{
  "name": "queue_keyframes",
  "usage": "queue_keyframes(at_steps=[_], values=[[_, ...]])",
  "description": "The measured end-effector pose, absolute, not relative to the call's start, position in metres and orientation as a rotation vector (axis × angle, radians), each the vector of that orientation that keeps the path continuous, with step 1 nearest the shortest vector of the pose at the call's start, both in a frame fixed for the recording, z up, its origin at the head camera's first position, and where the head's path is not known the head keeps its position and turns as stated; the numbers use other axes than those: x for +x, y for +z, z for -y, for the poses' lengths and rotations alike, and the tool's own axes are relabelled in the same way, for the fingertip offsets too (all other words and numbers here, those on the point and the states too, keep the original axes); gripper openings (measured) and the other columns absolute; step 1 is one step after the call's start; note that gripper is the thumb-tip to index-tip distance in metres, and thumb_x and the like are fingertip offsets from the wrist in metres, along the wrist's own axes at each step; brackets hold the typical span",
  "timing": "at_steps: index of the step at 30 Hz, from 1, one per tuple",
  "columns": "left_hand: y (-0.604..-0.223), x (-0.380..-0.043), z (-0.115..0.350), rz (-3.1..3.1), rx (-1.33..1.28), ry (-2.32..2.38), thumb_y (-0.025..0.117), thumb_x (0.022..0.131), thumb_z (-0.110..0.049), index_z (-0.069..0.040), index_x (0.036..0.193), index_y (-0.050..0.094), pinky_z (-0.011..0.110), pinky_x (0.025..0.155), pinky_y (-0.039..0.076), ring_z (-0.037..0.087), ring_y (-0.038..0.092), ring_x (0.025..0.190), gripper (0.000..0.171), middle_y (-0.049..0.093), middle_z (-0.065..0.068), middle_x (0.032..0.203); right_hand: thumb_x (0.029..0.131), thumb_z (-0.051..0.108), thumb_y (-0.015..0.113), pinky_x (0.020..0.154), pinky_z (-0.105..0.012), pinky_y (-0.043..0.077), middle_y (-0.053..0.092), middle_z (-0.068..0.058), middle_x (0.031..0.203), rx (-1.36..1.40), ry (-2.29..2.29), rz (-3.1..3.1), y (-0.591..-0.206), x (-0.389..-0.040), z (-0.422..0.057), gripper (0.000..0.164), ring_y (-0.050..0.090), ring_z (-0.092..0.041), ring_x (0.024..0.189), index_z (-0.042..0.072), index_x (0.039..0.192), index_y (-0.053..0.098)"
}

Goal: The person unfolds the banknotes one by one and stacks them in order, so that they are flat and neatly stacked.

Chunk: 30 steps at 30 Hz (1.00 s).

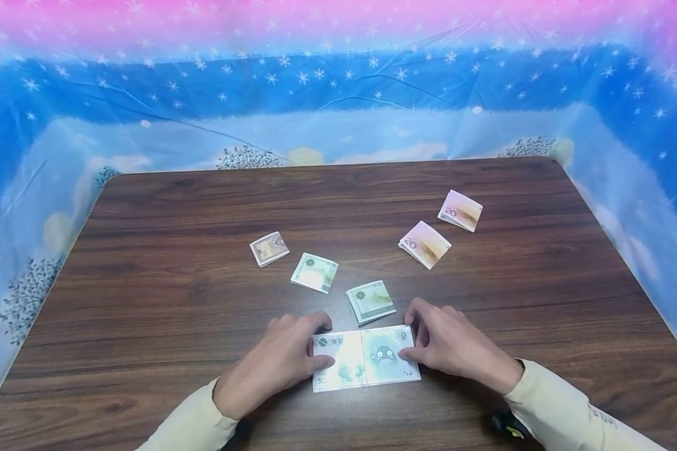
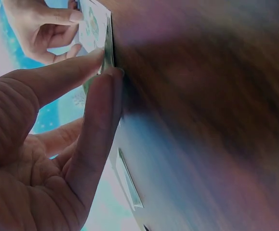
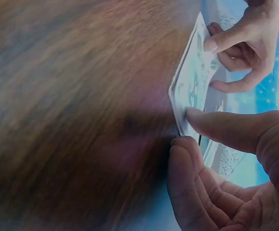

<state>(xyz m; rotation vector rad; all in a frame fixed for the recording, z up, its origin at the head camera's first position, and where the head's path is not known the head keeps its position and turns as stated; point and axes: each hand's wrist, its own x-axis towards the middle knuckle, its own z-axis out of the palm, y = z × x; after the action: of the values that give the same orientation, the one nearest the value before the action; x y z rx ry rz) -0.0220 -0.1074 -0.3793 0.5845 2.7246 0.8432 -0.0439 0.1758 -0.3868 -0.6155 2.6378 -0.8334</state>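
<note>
A pale green banknote (image 1: 367,374) marked 50, with a crease down its middle and a cartoon figure on its right half, lies spread near the front of the table. My left hand (image 1: 279,360) pinches its left end, thumb on the upper face and fingers at the edge. At the right end, my right hand (image 1: 457,341) holds it the same way, its thumb (image 3: 221,127) pressing on the printed face in the right wrist view. Just beyond the banknote's far edge sits a folded green note (image 1: 372,304).
Another folded green note (image 1: 314,274) and a folded brownish note (image 1: 269,248) lie farther back on the left. Two folded pink notes (image 1: 425,245) marked 20 rest on the right. The wooden table (image 1: 175,219) is bordered by a snowflake-patterned cloth (image 1: 327,81).
</note>
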Motion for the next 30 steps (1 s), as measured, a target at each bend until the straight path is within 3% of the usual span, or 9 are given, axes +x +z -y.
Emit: queue_keyframes(at_steps=[5,13,19,30], values=[[-0.379,-0.021,0.109,-2.766,0.603,0.844,0.088,0.076,-0.018,-0.008,0.108,0.068,0.025,0.049,0.040,0.002,0.047,0.054,0.039,0.052,-0.011,0.061,0.077,0.024,0.090,0.057,-0.023,0.046,0.057,0.015,0.065,-0.627,-0.868,-2.647,-0.388,-0.044,-0.179,0.046,0.051,0.002,0.058,0.008,0.104,0.057],[-0.369,-0.026,0.117,-2.819,0.545,0.959,0.080,0.088,-0.018,-0.008,0.111,0.071,0.021,0.053,0.046,-0.003,0.050,0.054,0.027,0.059,-0.014,0.064,0.081,0.027,0.087,0.051,-0.026,0.048,0.061,0.010,0.066,-0.535,-0.916,-2.725,-0.370,-0.073,-0.197,0.035,0.056,-0.007,0.056,0.007,0.096,0.063],[-0.366,-0.026,0.126,-2.730,0.442,1.130,0.076,0.092,-0.018,-0.009,0.114,0.071,0.029,0.071,0.056,-0.004,0.063,0.067,0.024,0.071,-0.010,0.081,0.087,0.025,0.082,0.051,-0.029,0.051,0.067,0.000,0.071,-0.346,-0.946,-2.769,-0.362,-0.113,-0.226,0.030,0.062,-0.014,0.057,0.003,0.100,0.066],[-0.368,-0.025,0.133,-2.597,0.436,1.368,0.070,0.096,-0.009,-0.004,0.119,0.068,0.027,0.084,0.059,0.010,0.070,0.089,0.023,0.074,0.001,0.098,0.094,0.022,0.074,0.054,-0.027,0.056,0.072,-0.025,0.096,-0.028,-1.026,-2.829,-0.373,-0.176,-0.273,0.039,0.070,-0.020,0.064,-0.009,0.112,0.060]])
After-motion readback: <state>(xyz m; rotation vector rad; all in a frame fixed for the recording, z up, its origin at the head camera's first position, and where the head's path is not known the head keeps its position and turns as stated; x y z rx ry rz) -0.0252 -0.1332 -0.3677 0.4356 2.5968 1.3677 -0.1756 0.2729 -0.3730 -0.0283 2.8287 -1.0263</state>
